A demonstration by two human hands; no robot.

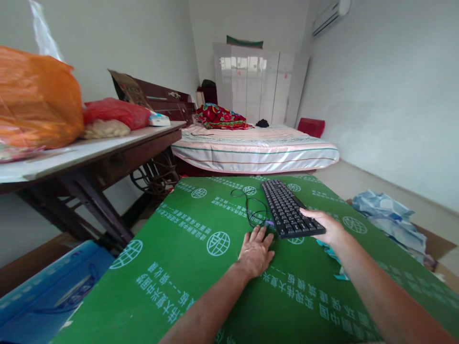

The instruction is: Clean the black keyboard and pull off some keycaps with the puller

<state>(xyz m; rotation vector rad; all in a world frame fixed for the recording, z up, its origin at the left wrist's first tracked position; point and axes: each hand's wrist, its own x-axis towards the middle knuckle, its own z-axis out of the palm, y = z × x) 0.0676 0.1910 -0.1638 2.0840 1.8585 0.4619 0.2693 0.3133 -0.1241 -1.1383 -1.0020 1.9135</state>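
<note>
A black keyboard (289,210) lies on a green printed board (201,248) in front of me. My right hand (324,225) grips the keyboard's near right corner, thumb on top of the keys. My left hand (256,248) lies flat on the board with fingers stretched out, just left of the keyboard's near end, its fingertips at the coiled black cable (253,208) that runs from the keyboard. A scrap of light blue cloth (332,253) shows under my right wrist.
A dark wooden table (96,160) at left carries orange (36,102) and red (116,112) bags. A bed (256,145) stands beyond the board, a white wardrobe (256,86) behind it. Crumpled blue cloth (389,215) lies at right, a blue box (46,296) at lower left.
</note>
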